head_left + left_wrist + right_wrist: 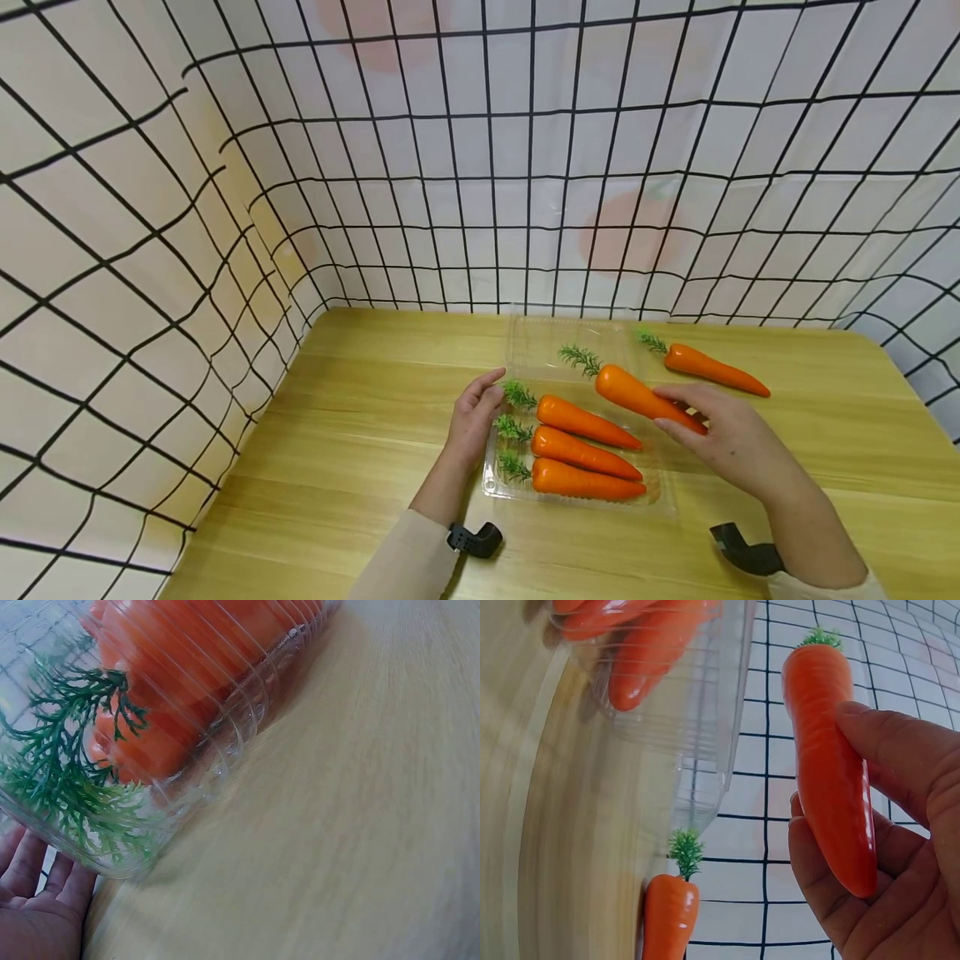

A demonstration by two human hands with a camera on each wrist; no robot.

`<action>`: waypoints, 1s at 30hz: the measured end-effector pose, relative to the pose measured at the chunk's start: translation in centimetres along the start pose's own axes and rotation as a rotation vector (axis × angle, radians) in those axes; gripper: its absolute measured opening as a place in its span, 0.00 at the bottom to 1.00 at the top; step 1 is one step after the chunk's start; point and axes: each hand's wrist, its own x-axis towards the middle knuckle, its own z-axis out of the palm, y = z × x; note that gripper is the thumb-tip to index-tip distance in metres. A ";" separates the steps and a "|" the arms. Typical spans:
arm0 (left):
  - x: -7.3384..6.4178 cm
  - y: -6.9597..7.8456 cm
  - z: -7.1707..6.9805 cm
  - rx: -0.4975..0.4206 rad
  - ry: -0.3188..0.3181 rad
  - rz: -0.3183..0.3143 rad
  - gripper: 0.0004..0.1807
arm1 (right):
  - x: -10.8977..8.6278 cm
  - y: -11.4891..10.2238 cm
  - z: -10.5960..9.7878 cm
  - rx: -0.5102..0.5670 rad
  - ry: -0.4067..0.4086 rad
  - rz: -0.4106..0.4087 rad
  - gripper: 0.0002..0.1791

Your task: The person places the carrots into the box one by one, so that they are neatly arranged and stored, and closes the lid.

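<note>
My right hand (738,442) grips an orange carrot (628,392) near its narrow end, thumb on one side and fingers on the other. The carrot's green leafy top points away to the upper left, above a clear plastic container (491,486). Inside that container, three more carrots (583,454) lie side by side, their tops toward the left. At its left end my left hand (471,421) touches the wall; in the left wrist view its fingers (26,862) look fairly straight against the plastic.
Behind the container, its clear lid (536,337) lies folded back toward the wall. Another carrot (712,369) rests on the wooden table (360,433) at the back right. Black-gridded white cloth (450,200) rises along the table's back and sides.
</note>
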 end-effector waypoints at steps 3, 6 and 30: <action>0.0 0.0 0.0 0.002 -0.004 0.002 0.24 | -0.1 -0.3 -0.1 0.011 -0.011 0.019 0.24; -0.1 0.0 0.0 0.005 -0.005 0.005 0.25 | -0.1 -0.7 -0.3 0.039 -0.039 0.052 0.24; -0.1 0.2 0.1 0.114 0.060 -0.034 0.22 | -0.2 -4.1 2.2 0.171 -0.178 -0.099 0.20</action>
